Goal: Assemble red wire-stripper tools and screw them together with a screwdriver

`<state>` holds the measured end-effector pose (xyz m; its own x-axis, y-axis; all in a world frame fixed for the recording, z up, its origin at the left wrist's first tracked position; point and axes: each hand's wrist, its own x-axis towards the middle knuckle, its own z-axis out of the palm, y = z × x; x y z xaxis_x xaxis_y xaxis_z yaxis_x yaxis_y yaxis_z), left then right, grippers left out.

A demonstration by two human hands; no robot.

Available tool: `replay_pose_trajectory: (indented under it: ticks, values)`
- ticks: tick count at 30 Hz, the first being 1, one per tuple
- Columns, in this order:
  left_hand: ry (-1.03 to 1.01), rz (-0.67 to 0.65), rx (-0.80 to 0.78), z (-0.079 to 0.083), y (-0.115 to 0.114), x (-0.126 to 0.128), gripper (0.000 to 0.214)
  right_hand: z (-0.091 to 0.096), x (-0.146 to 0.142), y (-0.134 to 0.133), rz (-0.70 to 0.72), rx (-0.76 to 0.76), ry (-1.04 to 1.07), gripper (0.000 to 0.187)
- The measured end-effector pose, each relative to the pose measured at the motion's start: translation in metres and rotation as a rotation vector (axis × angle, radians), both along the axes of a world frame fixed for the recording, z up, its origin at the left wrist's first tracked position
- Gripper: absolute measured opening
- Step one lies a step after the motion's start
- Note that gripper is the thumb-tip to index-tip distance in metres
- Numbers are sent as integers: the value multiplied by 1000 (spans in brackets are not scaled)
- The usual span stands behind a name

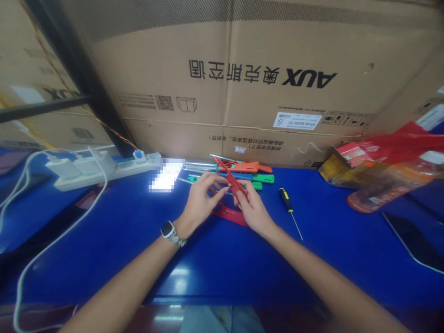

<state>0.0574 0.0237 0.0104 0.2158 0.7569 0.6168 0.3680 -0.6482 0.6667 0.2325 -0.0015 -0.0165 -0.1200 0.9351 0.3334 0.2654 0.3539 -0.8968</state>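
Note:
My right hand (255,210) is closed round a slim red plastic casing (234,184), which looks like an open half of a long lighter's body and slants up to the left. At its left side my left hand (205,196) has thumb and fingertips pinched close to the casing; what they hold, if anything, is too small to make out. A curved red plastic piece (231,215) lies on the blue table below both hands. Behind them lie several long-necked lighters with orange (244,166), blue (243,176) and green (265,179) handles, partly hidden by my fingers.
A black-and-yellow screwdriver (285,200) lies to the right. Farther right are a drink bottle (391,185), an open small box (335,167) and a dark phone (412,240). A white power strip (93,173) with cables stands left. A large carton (243,101) forms the back.

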Motion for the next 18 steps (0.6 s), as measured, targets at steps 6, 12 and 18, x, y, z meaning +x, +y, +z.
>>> replay_pose_trajectory:
  ticks: [6,12,18]
  values:
    - [0,43,21,-2,-5,5,8,0,-3,-3,7,18,3,27]
    - [4,51,20,-3,-3,4,8,4,-5,-5,0,8,2,27]
    - [-8,43,50,-4,-1,2,6,5,-6,-8,11,-10,-29,28]
